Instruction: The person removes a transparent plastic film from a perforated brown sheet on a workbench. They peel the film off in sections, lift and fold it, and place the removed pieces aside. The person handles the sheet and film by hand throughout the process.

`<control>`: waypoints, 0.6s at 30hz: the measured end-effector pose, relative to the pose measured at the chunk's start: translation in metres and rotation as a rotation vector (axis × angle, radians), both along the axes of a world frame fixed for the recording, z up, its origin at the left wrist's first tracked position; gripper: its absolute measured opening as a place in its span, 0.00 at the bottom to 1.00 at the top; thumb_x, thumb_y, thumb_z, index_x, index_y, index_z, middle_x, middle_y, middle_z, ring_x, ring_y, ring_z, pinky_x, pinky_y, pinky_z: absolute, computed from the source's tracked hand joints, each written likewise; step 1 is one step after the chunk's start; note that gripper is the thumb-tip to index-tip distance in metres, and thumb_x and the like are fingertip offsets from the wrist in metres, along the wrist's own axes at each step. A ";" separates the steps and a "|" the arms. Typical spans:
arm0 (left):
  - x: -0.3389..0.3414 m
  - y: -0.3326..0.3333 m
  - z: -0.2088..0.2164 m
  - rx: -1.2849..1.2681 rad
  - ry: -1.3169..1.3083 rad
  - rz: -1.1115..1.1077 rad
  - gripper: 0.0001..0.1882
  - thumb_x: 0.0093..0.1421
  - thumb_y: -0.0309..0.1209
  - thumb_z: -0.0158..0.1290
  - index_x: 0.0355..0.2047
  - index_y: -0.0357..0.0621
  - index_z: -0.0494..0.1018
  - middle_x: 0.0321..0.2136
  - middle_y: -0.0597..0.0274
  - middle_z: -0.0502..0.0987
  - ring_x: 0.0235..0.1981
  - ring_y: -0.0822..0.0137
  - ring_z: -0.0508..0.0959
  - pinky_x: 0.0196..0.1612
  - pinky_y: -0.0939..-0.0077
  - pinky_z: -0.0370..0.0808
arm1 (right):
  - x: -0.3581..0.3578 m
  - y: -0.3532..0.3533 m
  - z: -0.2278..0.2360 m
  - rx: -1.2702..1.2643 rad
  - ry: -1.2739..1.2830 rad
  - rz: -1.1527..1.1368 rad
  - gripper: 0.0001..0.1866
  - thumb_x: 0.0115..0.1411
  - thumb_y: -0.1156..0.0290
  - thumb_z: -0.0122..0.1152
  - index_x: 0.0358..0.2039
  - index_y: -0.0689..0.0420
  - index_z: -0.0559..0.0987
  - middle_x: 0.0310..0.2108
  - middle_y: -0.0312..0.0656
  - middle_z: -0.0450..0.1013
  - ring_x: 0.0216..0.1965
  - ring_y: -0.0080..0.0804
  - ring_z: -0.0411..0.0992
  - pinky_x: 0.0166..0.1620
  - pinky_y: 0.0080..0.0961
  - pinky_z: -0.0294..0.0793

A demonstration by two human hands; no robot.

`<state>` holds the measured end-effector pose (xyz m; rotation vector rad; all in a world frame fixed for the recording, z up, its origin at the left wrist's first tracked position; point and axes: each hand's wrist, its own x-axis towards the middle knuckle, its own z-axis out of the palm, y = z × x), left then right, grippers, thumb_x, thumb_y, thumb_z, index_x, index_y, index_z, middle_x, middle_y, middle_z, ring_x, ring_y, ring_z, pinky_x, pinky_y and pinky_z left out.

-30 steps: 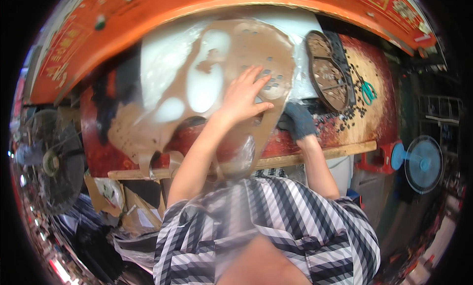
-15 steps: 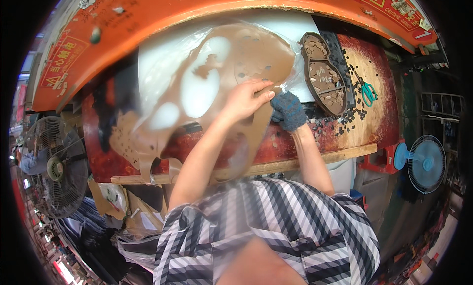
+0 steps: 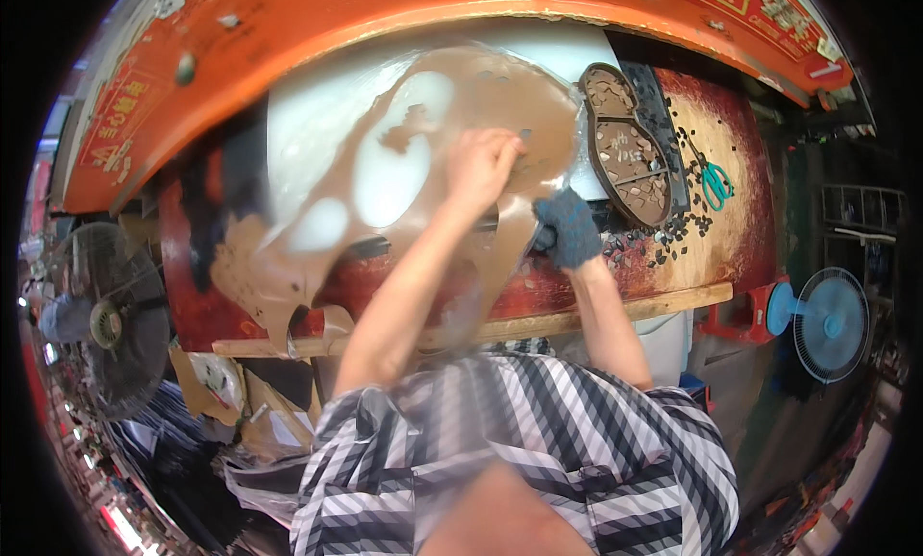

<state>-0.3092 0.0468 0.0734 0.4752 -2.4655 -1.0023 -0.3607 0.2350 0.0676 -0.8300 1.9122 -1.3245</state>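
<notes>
A brown sheet [image 3: 538, 104] of leather-like material, with large cut-out holes, lies over a white board [image 3: 586, 51] under clear plastic film. My bare left hand [image 3: 484, 167] is over the middle of the sheet, fingers curled together; whatever is between them is hidden. At the sheet's near right edge, my right hand [image 3: 569, 227] in a blue-grey knit glove is closed on the edge. Just right of it lies a sole-shaped cutting die [image 3: 601, 157], its compartments holding brown scraps.
Teal-handled scissors [image 3: 715, 186] and dark scraps [image 3: 685, 224] lie on the worn red table [image 3: 760, 239] at right. An orange machine beam [image 3: 433, 8] spans the far side. A wooden strip [image 3: 663, 303] edges the front. Fans stand at left [image 3: 108, 325] and right [image 3: 833, 323].
My left hand has lifted slightly and drawn its fingers together, from lying flatter with the thumb out. My gloved right hand has shifted slightly, staying at the sheet's edge.
</notes>
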 end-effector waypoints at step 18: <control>-0.021 -0.011 0.029 0.003 -0.318 -0.074 0.26 0.62 0.54 0.43 0.44 0.47 0.77 0.47 0.50 0.72 0.53 0.51 0.70 0.55 0.61 0.66 | -0.031 -0.044 -0.018 -0.600 -1.125 -0.177 0.20 0.57 0.78 0.53 0.52 0.63 0.71 0.45 0.45 0.72 0.43 0.34 0.74 0.46 0.31 0.79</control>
